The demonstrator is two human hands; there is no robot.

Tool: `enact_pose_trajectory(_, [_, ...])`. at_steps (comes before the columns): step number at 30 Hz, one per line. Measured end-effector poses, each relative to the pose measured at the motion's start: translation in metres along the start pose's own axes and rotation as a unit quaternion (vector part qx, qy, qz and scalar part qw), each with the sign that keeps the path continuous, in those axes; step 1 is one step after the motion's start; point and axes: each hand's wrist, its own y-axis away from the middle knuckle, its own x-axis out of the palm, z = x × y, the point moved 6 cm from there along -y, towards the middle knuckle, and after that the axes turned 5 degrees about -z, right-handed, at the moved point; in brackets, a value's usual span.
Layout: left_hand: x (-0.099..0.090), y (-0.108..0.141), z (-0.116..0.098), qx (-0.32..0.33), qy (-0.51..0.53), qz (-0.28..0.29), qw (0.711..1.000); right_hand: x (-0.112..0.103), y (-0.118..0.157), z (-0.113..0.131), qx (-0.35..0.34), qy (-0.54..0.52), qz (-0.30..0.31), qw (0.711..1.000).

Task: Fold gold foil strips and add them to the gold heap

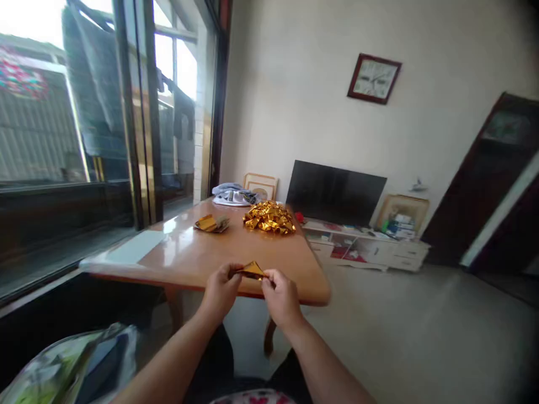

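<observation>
In front of me my left hand (219, 290) and my right hand (281, 298) both pinch a small triangular fold of gold foil paper (251, 271) between fingers and thumbs, just above the near edge of a wooden table (248, 252). Further along the table lies a heaped pile of crumpled or folded gold foil pieces (269, 217). To its left sits a small stack of gold foil sheets (211, 223) on a flat brownish wrapper. Neither pile touches my hands.
A folded pale cloth (234, 194) and a picture frame (260, 187) stand at the table's far end. A window (168, 67) runs along the left, and a patterned bag (71, 365) sits low at left. A television (336, 192) stands on a white cabinet (366, 247).
</observation>
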Motion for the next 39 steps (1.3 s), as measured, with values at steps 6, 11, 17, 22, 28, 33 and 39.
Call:
enact_pose_trajectory(6, [-0.001,-0.002,-0.001,-0.003,0.004,-0.01,1.0,-0.001,-0.004,-0.002,0.014,-0.007,-0.011,1.0])
enact_pose_trajectory(11, [0.003,-0.011,0.002,-0.019,0.012,0.011,1.0,-0.003,-0.012,-0.006,0.05,-0.024,-0.017,0.998])
enact_pose_trajectory(17, [0.016,-0.033,0.006,-0.047,0.085,0.026,0.995,0.005,-0.032,-0.034,0.16,-0.086,0.004,0.983])
enact_pose_trajectory(22, [0.028,-0.062,0.014,-0.075,0.091,0.047,0.992,0.012,-0.05,-0.048,0.187,-0.136,0.04,0.972])
enact_pose_trajectory(28, [0.036,-0.101,0.026,-0.154,0.109,0.052,0.981,0.009,-0.08,-0.057,0.141,-0.134,0.045,0.98])
enact_pose_trajectory(33, [0.047,-0.132,0.051,-0.257,0.161,0.041,0.952,0.017,-0.103,-0.078,0.146,-0.107,0.072,0.981])
enact_pose_trajectory(39, [0.07,-0.16,0.069,-0.342,0.237,0.053,0.908,0.041,-0.125,-0.106,0.157,-0.083,0.107,0.978])
